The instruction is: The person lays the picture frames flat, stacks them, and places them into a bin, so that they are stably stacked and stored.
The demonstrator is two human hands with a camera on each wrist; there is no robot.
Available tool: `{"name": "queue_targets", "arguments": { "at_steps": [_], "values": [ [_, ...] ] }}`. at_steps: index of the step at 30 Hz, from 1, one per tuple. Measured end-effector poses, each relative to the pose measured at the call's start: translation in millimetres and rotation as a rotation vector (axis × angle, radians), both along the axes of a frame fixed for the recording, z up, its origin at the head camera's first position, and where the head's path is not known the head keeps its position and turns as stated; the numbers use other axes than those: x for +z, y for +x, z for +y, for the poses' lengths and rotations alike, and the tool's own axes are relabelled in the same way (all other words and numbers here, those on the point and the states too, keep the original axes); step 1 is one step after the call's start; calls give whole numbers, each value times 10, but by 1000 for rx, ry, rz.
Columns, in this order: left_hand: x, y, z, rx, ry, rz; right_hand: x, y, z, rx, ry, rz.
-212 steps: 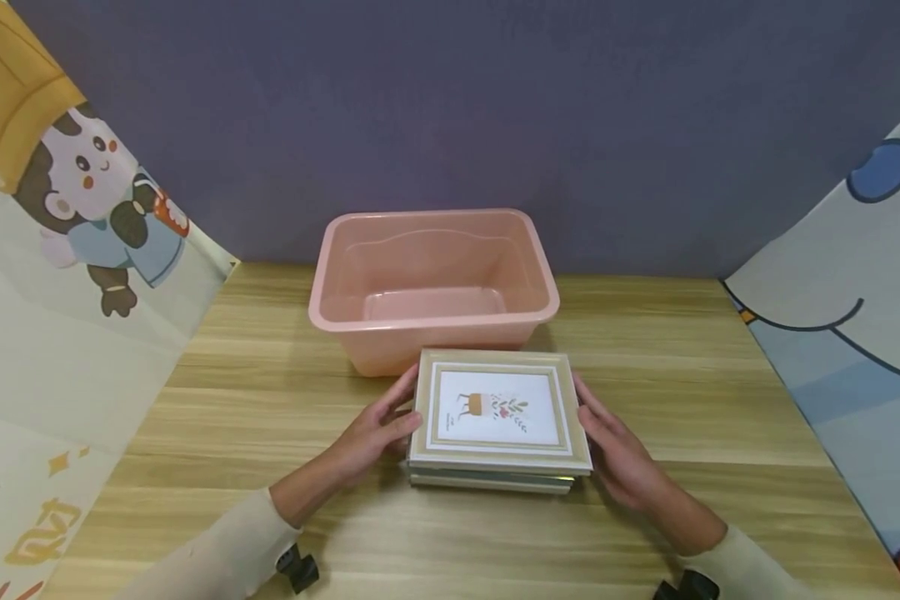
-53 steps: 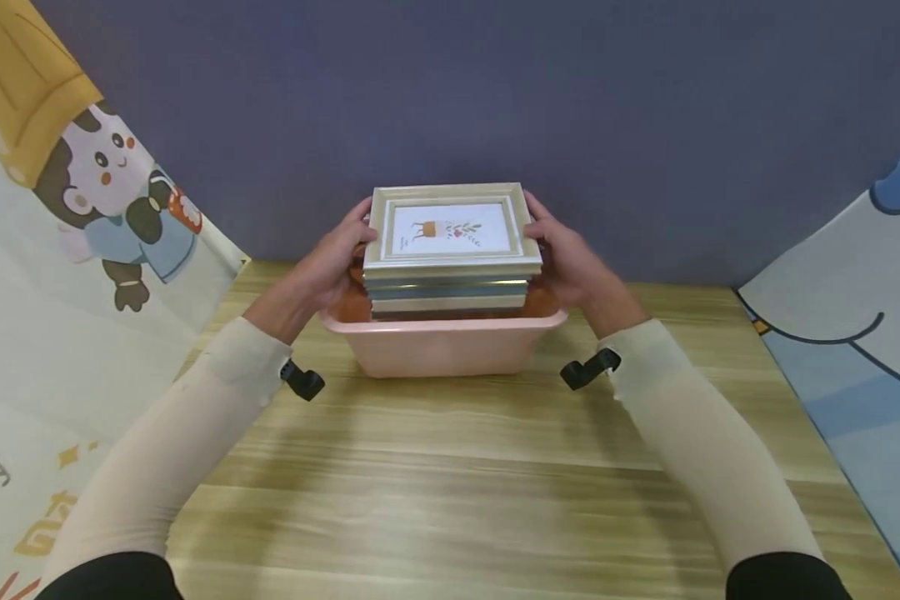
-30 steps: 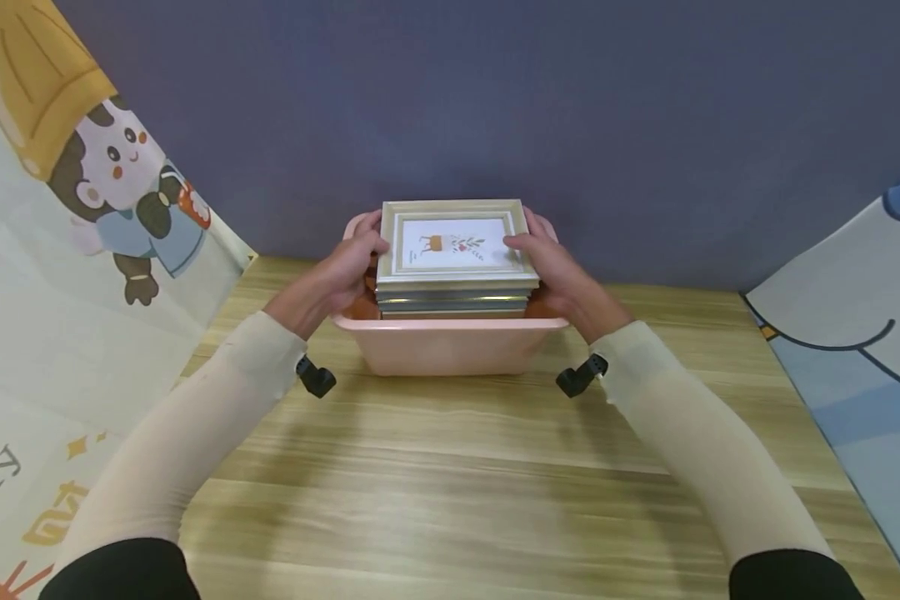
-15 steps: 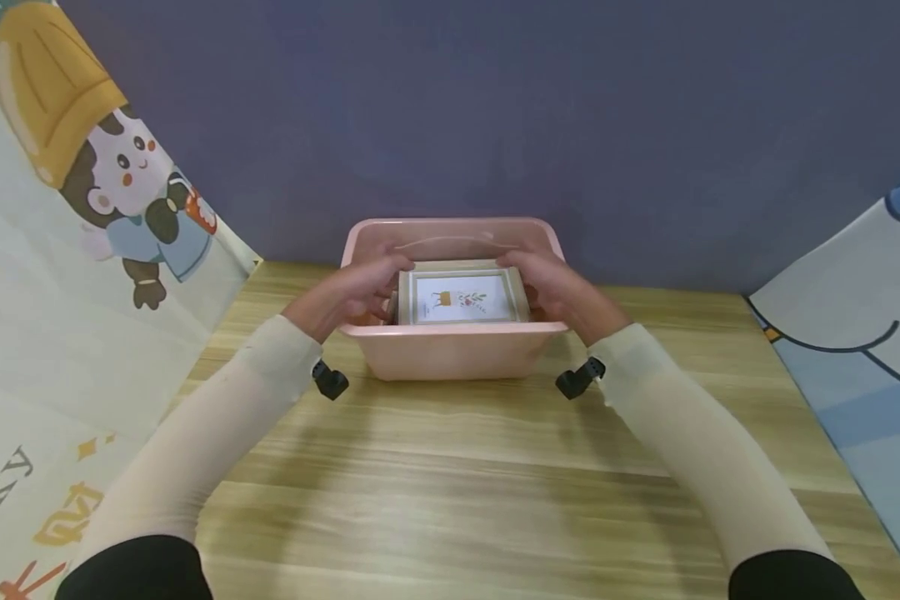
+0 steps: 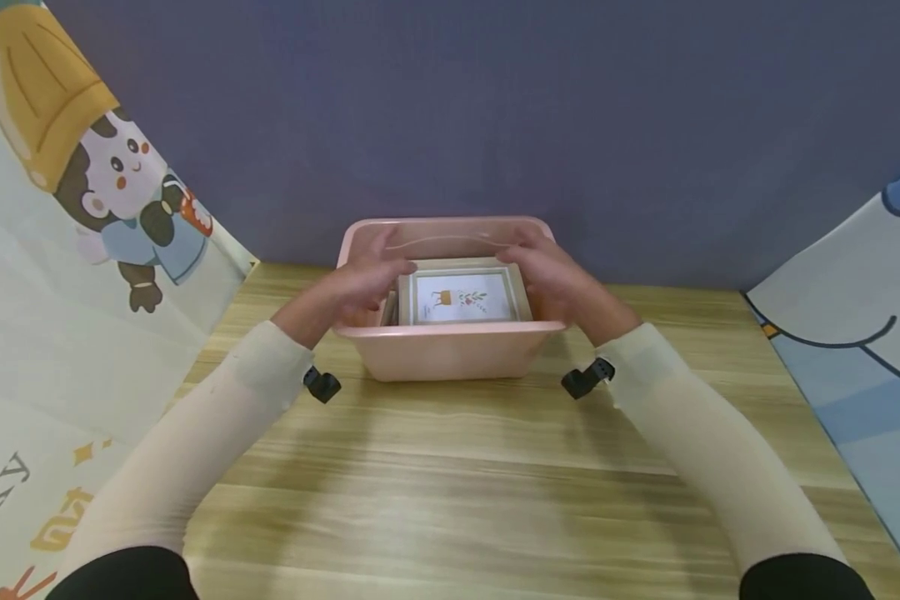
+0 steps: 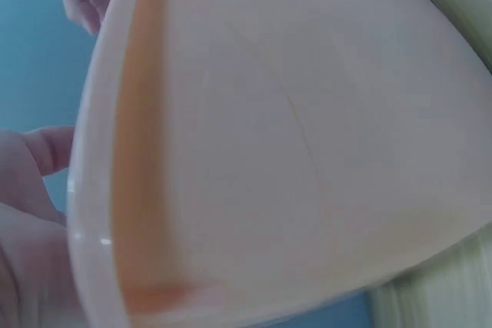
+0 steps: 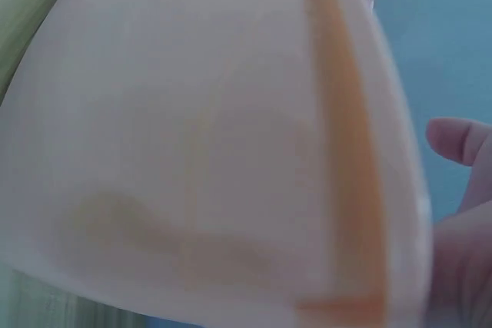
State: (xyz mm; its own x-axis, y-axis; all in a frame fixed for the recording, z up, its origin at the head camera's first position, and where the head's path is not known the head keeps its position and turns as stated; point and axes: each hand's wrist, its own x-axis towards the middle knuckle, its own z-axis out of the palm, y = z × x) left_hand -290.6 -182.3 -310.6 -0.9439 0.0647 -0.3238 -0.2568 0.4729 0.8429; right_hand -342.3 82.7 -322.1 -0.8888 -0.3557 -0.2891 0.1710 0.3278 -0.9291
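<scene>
Inside the pink plastic bin [image 5: 450, 354] lies a stack of picture frames. Its top picture frame [image 5: 465, 293], with a cream border and a deer-and-flowers print, faces up below the rim. My left hand [image 5: 360, 283] is over the bin's left side, fingers spread and apart from the stack. Over the right side, my right hand [image 5: 547, 271] has its fingers loosely extended, the thumb near the frame's far right corner. Both wrist views are mostly filled by the bin's outer wall [image 6: 254, 136], which hides the frames; a thumb [image 7: 453, 140] shows beyond the rim in the right one.
The bin stands on a wood-grain table [image 5: 450, 483], close to a dark blue back panel [image 5: 450, 108]. Cartoon-printed panels flank the table, one on the left [image 5: 45, 333] and one on the right [image 5: 870, 333]. A small black camera is on each wrist.
Both hands carried the picture frame stack from the table in front of the bin, over the rim and down inside. They have now let go, and the fingers have spread and lifted slightly.
</scene>
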Motion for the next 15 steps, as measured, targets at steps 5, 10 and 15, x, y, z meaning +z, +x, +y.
{"name": "queue_targets", "arguments": {
  "at_steps": [5, 10, 15],
  "values": [
    [83, 83, 12, -76, -51, 107, 132, 106, 107, 70, 98, 171],
    [200, 229, 32, -173, -118, 231, 259, 288, 268, 133, 224, 324],
    [277, 376, 62, -266, -168, 350, 314, 461, 426, 217, 360, 572]
  ]
}}
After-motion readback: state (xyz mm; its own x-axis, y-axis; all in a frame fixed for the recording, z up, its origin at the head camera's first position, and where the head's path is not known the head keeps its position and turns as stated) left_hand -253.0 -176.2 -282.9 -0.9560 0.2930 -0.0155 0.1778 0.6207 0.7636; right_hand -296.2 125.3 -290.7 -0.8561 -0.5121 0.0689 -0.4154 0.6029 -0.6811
